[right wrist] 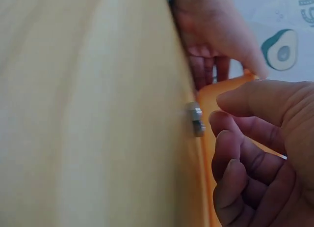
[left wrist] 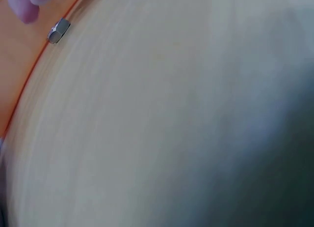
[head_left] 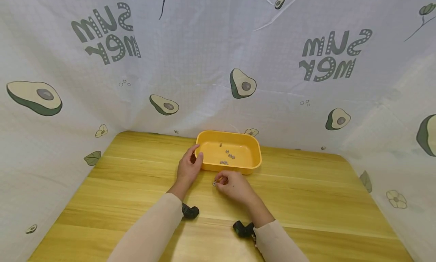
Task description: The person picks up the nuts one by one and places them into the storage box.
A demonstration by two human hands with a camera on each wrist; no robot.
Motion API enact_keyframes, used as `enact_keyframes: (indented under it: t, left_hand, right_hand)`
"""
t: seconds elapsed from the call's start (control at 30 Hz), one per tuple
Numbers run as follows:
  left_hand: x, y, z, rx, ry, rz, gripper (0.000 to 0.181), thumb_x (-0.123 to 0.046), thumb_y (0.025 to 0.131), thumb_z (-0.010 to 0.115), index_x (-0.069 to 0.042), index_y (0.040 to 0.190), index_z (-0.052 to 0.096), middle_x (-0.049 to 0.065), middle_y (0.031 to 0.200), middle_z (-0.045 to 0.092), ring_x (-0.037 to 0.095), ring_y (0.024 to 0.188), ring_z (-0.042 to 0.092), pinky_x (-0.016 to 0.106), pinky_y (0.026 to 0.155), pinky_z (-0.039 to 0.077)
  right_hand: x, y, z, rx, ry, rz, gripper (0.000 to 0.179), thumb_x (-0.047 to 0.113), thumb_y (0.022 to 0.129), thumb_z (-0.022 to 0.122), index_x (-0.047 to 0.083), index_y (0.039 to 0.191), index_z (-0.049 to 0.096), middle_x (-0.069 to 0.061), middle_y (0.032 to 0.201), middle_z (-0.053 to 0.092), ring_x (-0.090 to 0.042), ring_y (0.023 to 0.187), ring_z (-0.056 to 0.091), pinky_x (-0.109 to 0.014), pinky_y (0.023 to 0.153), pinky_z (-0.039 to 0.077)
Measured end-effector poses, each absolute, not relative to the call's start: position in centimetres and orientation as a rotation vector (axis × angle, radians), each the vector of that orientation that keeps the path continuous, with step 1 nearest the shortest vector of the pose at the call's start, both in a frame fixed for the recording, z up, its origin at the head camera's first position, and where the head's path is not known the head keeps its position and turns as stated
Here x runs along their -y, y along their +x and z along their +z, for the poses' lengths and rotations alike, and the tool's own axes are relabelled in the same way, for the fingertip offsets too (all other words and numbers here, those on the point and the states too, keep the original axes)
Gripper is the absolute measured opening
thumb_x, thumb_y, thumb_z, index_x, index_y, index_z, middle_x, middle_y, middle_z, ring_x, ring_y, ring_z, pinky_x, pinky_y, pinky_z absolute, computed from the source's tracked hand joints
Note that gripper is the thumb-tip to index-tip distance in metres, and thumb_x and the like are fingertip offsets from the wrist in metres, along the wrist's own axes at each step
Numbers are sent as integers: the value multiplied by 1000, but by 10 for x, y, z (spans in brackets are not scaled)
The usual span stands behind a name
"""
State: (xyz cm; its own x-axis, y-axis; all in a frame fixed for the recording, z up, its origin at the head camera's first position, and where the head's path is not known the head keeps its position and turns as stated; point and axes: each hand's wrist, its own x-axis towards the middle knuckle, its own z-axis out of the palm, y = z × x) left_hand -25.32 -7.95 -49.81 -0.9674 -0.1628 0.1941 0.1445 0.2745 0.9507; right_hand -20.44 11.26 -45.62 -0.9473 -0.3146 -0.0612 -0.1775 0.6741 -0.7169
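My left hand (head_left: 189,168) grips the left end of a yellow plastic tray (head_left: 257,156), thumb at the rim and fingers along the outside; the same hand (right wrist: 216,33) shows beyond the tray corner in the right wrist view. Several small metal nuts (head_left: 227,151) lie scattered on the tray floor. My right hand (head_left: 235,186) is low over the table in front of the tray, fingers bent. Close to its fingertips are small hex nuts (right wrist: 195,111) on the tabletop. A gap shows between thumb and index finger (right wrist: 223,121), with nothing in it.
The wood-grain table (head_left: 323,201) reaches back to a white curtain (head_left: 204,65) printed with avocados, just behind the tray. Black wrist devices (head_left: 243,229) sit at both sleeve ends, low over the table.
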Motion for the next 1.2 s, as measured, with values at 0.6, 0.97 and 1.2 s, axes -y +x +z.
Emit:
enact_keyframes:
  t: [0.6,0.97,1.2]
  left_hand:
    - [80,-253,-497,2282,31,-1771,42,-31,102,62,-20,143,59,7,146,59,29,122,62,46,105,52]
    - [78,-252,-497,2285,22,-1762,43,-30,102,61,-18,144,59,8,146,59,29,120,63,46,104,52]
    - [78,-252,-496,2284,35,-1775,43,-30,102,62,-19,144,58,8,145,60,28,122,62,46,105,52]
  right_hand:
    - [-112,-208,-470,-2728,-522,-1080,6,16,89,74,21,93,74,7,74,63,-9,66,55,-22,60,44]
    - [-112,-207,-472,-2755,-539,-1050,4,21,89,76,20,87,73,8,73,63,-9,66,55,-22,61,45]
    - [-113,-206,-471,-2758,-546,-1041,5,20,88,77,18,86,72,9,73,64,-7,67,56,-21,61,46]
